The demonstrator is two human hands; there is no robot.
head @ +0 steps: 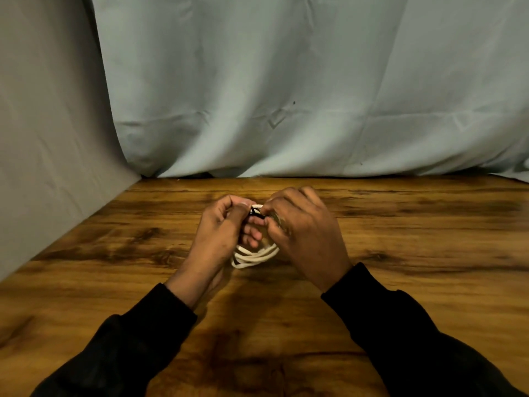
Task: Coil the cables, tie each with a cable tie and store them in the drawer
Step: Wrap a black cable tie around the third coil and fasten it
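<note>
The white cable (pixel 254 255) is wound into a coil of several loops and is held between both hands above the middle of the wooden worktop (pixel 400 239). The lower arc of the coil hangs free below the hands; its upper arc shows between the fingertips. The left hand (pixel 220 233) has its fingers curled round the left side of the coil, thumb uppermost, so its grip is closed on the cable. The right hand (pixel 303 233) lies over the right side of the coil, back of the hand towards the camera, with thumb and forefinger pressed together on a thin black cable tie (pixel 256 214) at the top of the coil. The tie crosses the white loops at that point; whether it is fastened cannot be told. Both forearms wear black sleeves (pixel 400 333) and reach in from the near edge. A pale blue-grey cloth (pixel 286 96) hangs behind the worktop, and a grey cloth (pixel 48 138) closes off the left side.
</note>
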